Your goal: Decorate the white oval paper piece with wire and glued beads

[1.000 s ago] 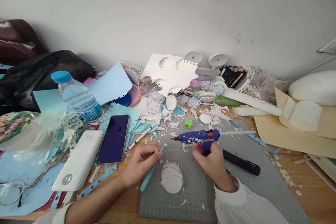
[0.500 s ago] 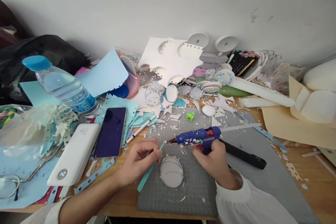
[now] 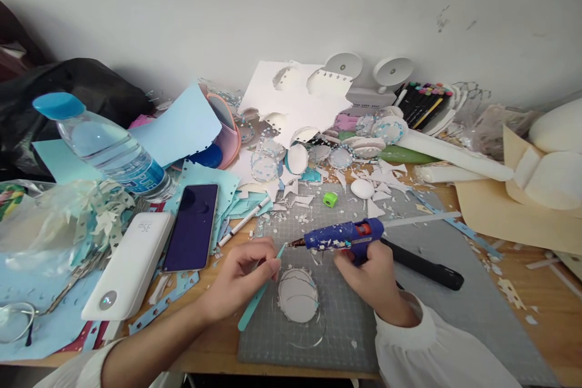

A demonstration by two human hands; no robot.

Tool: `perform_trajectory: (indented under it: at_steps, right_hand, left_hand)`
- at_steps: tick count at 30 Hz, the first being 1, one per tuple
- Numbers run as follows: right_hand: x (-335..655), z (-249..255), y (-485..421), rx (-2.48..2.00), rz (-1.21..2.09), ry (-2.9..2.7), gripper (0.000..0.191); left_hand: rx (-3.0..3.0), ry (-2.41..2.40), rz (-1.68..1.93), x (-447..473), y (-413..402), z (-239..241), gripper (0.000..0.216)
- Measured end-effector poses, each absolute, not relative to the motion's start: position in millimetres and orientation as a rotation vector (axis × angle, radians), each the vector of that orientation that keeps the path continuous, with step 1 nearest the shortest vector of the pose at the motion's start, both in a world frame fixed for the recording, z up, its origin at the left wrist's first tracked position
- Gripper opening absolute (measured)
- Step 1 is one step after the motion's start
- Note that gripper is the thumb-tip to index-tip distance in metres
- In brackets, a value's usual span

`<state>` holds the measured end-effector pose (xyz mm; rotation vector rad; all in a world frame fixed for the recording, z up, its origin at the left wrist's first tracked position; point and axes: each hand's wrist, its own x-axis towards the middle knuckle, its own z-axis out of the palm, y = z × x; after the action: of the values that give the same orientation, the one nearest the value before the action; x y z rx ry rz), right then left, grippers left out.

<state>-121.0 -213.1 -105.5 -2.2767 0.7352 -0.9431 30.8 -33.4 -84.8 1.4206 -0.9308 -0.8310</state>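
Observation:
Pinched in my left hand are turquoise tweezers, their tip meeting the nozzle of a glue gun. A tiny pale piece seems to sit at that tip, too small to make out. My right hand grips the blue glue gun, which is speckled with paper bits and points left. A long translucent glue stick sticks out of its back. Below the nozzle, a round white disc with a wire-like line across it lies flat on the grey cutting mat. A thin clear ring shows beside the disc.
A phone, a white power bank and a water bottle occupy the left. Paper scraps, decorated discs and a small green sharpener-like block are behind the hands. A black bar-shaped tool lies at right beside rolled white tubes.
Hardly anything differs. The camera view has shifted slightly; both hands, the tweezers and the glue gun keep nearly the same pose, tip against nozzle.

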Motion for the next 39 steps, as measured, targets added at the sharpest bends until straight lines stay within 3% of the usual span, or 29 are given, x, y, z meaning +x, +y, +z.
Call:
perform_trajectory:
  at_steps: [21, 30, 33, 39]
  right_hand:
    - [-124.9, -107.1, -216.6, -2.347, -0.954, 0.752, 0.027]
    - [-192.1, -92.4, -291.5, -2.147, -1.013, 1.423, 0.033]
    - [-232.7, -94.5, -322.4, -2.147, -0.776, 1.732, 0.027]
    - [-271.3, -115.1, -344.9, -2.201, -0.631, 1.679, 0.025]
  left_hand:
    - [1.405, -0.948, -0.867, 31.8, -32.5, -83.3, 0.042]
    - [1.339, -0.916, -0.905, 35.6, -29.9, -91.2, 0.035]
    - [1.321, -0.911, -0.928, 36.1, -30.8, -91.6, 0.034]
    - [1.393, -0.948, -0.917, 36.1, -34.0, -85.9, 0.034]
